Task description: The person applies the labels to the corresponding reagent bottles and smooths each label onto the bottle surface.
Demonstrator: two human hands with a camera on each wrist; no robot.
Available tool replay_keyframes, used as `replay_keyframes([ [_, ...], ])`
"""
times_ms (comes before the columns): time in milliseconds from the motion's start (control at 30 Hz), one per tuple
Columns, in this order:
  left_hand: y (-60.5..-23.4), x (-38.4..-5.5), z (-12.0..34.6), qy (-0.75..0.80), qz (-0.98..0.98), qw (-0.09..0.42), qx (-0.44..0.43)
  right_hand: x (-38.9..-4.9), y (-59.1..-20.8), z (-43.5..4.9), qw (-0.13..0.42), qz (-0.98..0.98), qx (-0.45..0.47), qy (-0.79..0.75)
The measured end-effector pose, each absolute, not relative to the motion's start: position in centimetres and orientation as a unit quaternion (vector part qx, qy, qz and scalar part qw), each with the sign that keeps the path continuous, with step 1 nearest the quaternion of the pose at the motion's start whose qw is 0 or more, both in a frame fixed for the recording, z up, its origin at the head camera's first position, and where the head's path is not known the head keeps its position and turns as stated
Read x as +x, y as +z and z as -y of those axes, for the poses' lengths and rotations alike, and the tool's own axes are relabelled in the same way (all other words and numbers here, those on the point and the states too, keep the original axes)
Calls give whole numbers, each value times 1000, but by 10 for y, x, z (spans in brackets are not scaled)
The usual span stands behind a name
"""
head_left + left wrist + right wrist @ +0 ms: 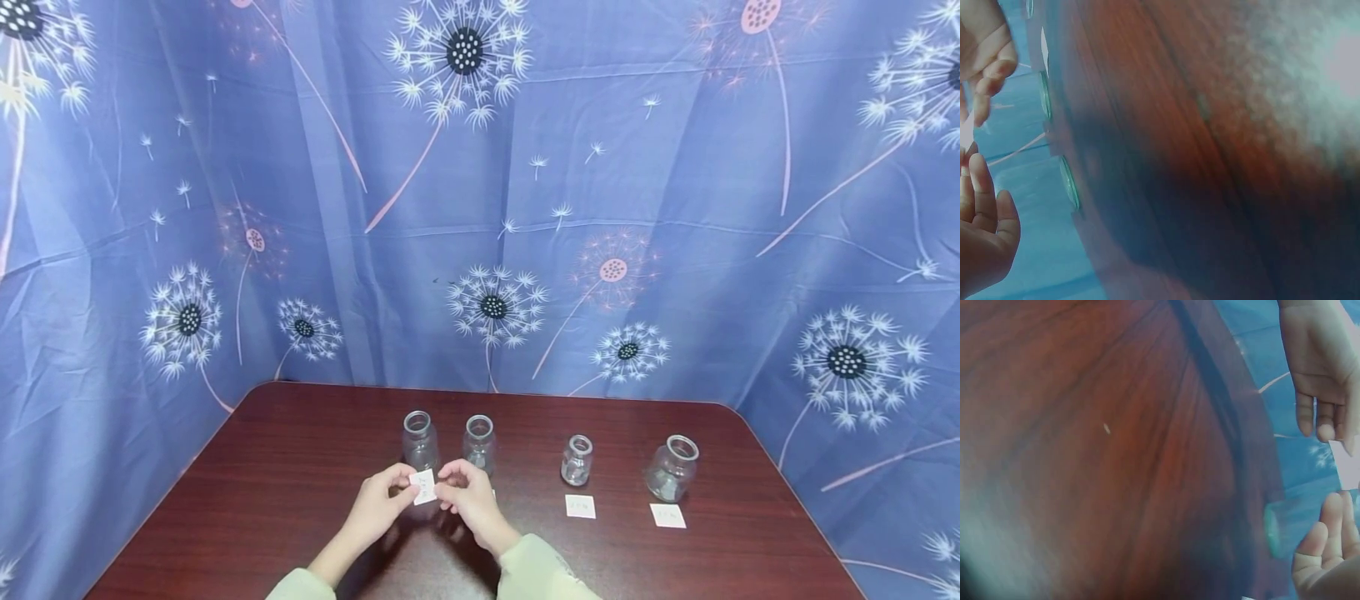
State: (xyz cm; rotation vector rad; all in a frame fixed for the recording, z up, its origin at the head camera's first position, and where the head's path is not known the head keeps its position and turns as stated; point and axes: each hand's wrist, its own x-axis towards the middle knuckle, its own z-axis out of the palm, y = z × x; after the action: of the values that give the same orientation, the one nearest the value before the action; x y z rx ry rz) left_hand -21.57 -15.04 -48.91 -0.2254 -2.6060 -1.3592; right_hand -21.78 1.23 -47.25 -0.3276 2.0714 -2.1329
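A small white card (424, 487) with faint handwriting is held up over the table, in front of two glass jars. My left hand (380, 502) pinches its left side, the thumb lying on the card's face. At the card's right edge, my right hand (474, 503) holds on with thumb and fingertips. Just behind the hands stand a left glass jar (420, 440) and a second glass jar (479, 440), both without lids and partly covered by the hands. The right wrist view shows the card (1345, 464) between both hands, cut by the frame edge.
To the right are a small open jar (577, 460) with a written card (581, 507) before it, and a rounder jar (672, 468) with another card (667, 515). A card corner shows beside my right hand. Blue dandelion-print cloth (420, 275) borders the dark red wooden table (285, 467).
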Motion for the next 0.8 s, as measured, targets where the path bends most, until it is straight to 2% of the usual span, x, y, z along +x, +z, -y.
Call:
replay_keyframes([
  [300,-487,-213,151,-441,884,110,-109,-213,-447,-14,-45,-774,-217,-594],
  [467,-486,-213,152,-445,881,103,-122,-214,-446,-12,-54,-787,-228,-570],
  [700,-484,-211,151,-432,886,101,-135,-231,-479,-10,-55,-788,-220,-572],
  [800,-485,-211,151,-432,884,105,-147,-232,-480,-9,-49,-790,-215,-573],
])
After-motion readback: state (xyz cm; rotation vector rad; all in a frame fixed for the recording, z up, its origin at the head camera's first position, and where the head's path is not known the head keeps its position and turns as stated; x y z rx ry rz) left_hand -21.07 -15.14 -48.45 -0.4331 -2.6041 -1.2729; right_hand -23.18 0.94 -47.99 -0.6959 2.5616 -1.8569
